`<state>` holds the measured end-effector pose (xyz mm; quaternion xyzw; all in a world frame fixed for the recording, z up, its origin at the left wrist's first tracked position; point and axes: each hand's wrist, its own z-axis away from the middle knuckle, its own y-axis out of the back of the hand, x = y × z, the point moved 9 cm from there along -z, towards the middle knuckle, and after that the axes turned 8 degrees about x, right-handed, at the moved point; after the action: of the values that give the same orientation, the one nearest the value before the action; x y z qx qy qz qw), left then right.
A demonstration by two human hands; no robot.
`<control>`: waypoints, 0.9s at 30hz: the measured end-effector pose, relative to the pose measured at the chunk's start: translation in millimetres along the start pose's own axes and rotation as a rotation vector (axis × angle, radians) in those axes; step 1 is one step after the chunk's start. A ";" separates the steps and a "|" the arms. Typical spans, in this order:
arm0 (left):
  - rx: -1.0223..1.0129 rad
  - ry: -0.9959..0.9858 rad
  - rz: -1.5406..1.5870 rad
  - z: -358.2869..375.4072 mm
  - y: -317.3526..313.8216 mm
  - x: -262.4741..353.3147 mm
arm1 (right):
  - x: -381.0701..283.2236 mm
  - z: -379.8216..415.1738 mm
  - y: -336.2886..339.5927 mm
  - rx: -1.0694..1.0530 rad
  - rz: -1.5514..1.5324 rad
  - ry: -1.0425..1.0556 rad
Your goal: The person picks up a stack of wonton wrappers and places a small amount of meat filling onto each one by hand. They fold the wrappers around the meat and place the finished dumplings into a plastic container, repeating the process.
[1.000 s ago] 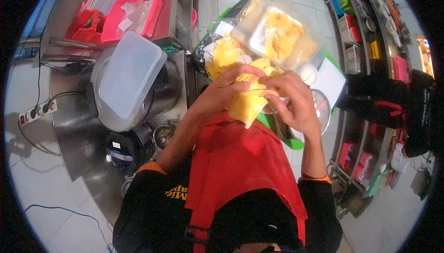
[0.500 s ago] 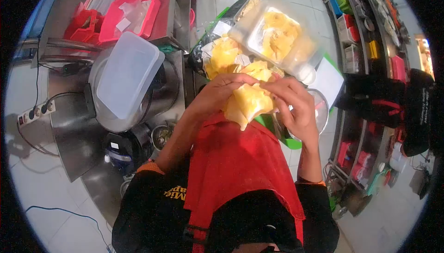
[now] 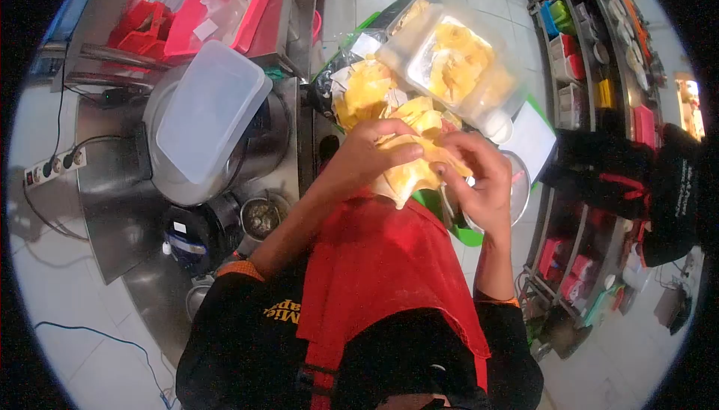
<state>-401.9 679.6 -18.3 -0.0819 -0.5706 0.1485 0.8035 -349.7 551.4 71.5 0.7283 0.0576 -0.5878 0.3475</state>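
Head view, the only one. Yellow sheet (image 3: 408, 178) up between both hands, in front of the red apron (image 3: 382, 268). One layer or several: cannot tell.

Left hand (image 3: 374, 152): closed, thumb laid over the sheet, fingers behind; a firm hold, by the look of it. Right hand (image 3: 479, 174): half curled, thumb and forefinger apart, sheet's side edge between them. Pinched or merely touched: cannot tell.

Main risk, I judge: a tear, should the two hands pull against each other; the sheet looks thin. Second: a slip. Lower corner hangs loose by the apron, so if the left thumb eased, the sheet could drop against the cloth or fold on itself.

Beyond the hands, a loose pile (image 3: 423, 116), close to the fingers; a careless knuckle might drag pieces off it. Tub (image 3: 401, 58) of more yellow pieces farther out. White cup (image 3: 495, 127) and bowl (image 3: 521, 196) near the right hand, the bowl partly hidden behind it; a wide swing of that wrist could knock either.
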 end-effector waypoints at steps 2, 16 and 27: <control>0.056 0.021 -0.023 -0.3 3.2 -2.4 | 22.3 4.8 9.6 0.145 -0.248 -0.152; 0.130 -0.395 -0.453 1.2 -0.8 42.9 | -31.7 -2.6 -3.2 -0.145 0.271 0.282; 0.038 -0.557 -0.561 6.5 -11.2 56.5 | -15.1 -14.0 1.6 0.040 0.048 0.103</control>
<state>-389.2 687.6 37.7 0.1356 -0.7643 -0.0497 0.6285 -342.0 563.1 86.7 0.7655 0.0460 -0.5421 0.3434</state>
